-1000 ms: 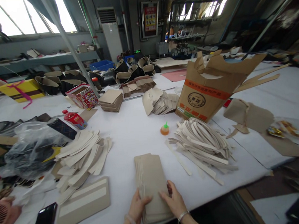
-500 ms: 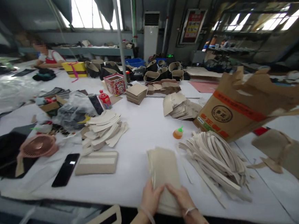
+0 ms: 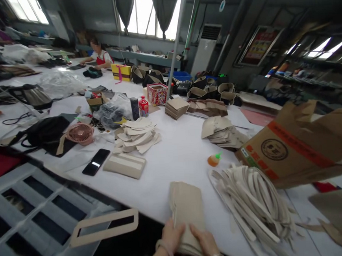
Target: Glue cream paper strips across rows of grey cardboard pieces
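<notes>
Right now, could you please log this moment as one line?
left hand + right hand: holding beige stack | stack: at table edge | phone: untouched

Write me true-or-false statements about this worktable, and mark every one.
1. The left hand and right hand both touch the stack of card. True.
2. The phone lies on top of the fan. False: it lies on the table.
3. The small bottle has a green tip. True.
4. The brown bag is unprinted. False: it has an orange band and a round emblem.
</notes>
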Action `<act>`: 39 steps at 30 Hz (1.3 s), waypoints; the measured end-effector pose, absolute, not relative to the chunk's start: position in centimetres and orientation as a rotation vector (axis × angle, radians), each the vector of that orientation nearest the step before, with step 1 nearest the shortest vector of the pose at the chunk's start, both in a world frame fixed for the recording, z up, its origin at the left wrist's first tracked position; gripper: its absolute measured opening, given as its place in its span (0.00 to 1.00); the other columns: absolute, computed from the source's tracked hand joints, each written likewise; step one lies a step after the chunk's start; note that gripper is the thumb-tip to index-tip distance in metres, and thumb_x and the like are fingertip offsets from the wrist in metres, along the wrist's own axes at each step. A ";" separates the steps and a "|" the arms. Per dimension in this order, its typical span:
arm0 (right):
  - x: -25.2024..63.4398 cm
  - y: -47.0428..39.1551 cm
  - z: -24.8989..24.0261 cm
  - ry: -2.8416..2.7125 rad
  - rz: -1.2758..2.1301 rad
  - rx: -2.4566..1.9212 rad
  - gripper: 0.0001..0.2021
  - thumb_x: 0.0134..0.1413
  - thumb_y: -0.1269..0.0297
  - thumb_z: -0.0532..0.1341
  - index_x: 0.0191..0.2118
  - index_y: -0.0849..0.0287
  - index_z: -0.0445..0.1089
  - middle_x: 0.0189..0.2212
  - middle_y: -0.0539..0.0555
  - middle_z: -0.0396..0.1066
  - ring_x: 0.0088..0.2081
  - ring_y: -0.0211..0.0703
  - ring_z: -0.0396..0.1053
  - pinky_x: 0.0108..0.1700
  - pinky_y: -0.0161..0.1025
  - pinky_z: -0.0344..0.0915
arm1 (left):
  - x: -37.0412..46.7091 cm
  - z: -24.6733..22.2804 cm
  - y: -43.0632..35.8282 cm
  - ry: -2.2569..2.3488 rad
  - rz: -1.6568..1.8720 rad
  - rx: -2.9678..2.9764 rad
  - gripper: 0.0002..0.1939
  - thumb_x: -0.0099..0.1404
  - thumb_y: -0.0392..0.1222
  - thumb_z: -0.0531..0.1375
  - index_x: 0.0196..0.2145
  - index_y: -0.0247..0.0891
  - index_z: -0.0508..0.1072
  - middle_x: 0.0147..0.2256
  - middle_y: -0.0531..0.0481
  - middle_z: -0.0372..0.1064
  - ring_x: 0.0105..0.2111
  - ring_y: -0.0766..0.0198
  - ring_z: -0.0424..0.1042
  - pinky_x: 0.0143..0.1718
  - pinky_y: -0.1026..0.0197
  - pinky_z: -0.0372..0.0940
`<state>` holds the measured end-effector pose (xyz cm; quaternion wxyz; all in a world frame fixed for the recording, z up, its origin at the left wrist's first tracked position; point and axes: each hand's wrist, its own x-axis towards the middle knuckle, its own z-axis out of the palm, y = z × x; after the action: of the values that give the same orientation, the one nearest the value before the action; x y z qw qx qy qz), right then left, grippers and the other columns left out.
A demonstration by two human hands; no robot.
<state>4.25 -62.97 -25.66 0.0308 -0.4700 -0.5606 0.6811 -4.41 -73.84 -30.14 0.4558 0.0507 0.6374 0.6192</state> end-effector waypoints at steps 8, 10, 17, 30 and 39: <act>6.4 -62.8 -27.8 -1.828 2.134 -1.362 0.37 0.37 0.34 0.55 0.41 0.66 0.68 0.28 0.61 0.73 0.33 0.56 0.71 0.32 0.48 0.68 | -7.1 -24.8 -75.2 1.866 1.367 0.690 0.18 0.57 0.52 0.55 0.42 0.40 0.69 0.35 0.47 0.73 0.37 0.56 0.70 0.41 0.61 0.62; 7.6 -61.6 -26.3 -2.101 1.651 -1.403 0.36 0.39 0.36 0.56 0.45 0.64 0.65 0.30 0.60 0.72 0.33 0.55 0.70 0.34 0.49 0.67 | -8.4 -23.8 -76.3 1.972 1.204 0.809 0.15 0.58 0.50 0.54 0.40 0.41 0.69 0.32 0.48 0.72 0.34 0.57 0.69 0.38 0.62 0.61; 4.1 -56.7 -16.0 -2.840 0.227 -0.388 0.42 0.39 0.60 0.68 0.60 0.48 0.49 0.62 0.54 0.47 0.62 0.60 0.40 0.60 0.57 0.32 | -12.4 -19.6 -77.3 2.099 0.523 1.459 0.08 0.61 0.39 0.50 0.38 0.43 0.64 0.34 0.49 0.70 0.34 0.56 0.70 0.34 0.61 0.59; 2.4 -61.2 -20.5 -2.378 1.518 -1.056 0.10 0.37 0.67 0.62 0.32 0.57 0.64 0.24 0.49 0.70 0.29 0.44 0.68 0.31 0.36 0.61 | -19.3 -14.2 -73.4 2.212 0.660 1.530 0.14 0.57 0.47 0.56 0.42 0.45 0.65 0.31 0.53 0.70 0.32 0.63 0.69 0.36 0.61 0.62; 5.3 -64.4 -30.0 -0.977 2.649 -1.308 0.26 0.26 0.57 0.67 0.39 0.60 0.68 0.30 0.58 0.75 0.36 0.57 0.72 0.40 0.52 0.65 | -10.6 -27.3 -77.4 1.643 1.167 -0.081 0.42 0.46 0.73 0.49 0.43 0.34 0.68 0.34 0.35 0.72 0.37 0.45 0.71 0.36 0.42 0.64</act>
<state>5.27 -64.41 -30.00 0.0148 -0.4203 -0.3138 0.8513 -10.63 -77.37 -27.28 0.5331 -0.0338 0.6892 0.4895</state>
